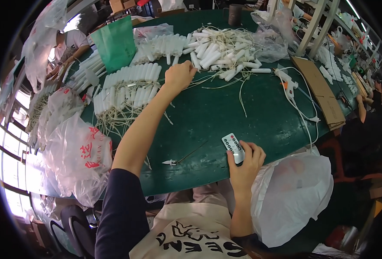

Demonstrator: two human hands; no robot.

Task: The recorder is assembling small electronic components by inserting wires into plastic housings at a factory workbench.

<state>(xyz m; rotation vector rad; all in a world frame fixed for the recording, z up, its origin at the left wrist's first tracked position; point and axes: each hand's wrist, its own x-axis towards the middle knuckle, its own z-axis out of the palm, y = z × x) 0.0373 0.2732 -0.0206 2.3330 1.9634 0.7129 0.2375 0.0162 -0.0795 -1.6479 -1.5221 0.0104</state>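
My right hand [246, 167] is closed around a small white remote control [233, 146] with dark buttons and a red one, held at the near edge of the green table. My left arm reaches across to the far side, where my left hand [180, 77] is closed, fingertips pinched. Whatever those fingers hold is too small to make out. Just beyond them lies a loose heap of white candle-like tubes [210, 58] with thin cream wires. Rows of similar white tubes [132, 75] lie left of that hand. A small pointed white piece on a wire [169, 162] lies between my arms.
A hot glue gun [287, 84] with a white cord lies at the right, beside a cardboard strip [318, 90]. A green bag [115, 43] stands at the back left. Plastic bags [76, 151] crowd the left edge; a white sack [292, 194] hangs at the right. Other people sit nearby.
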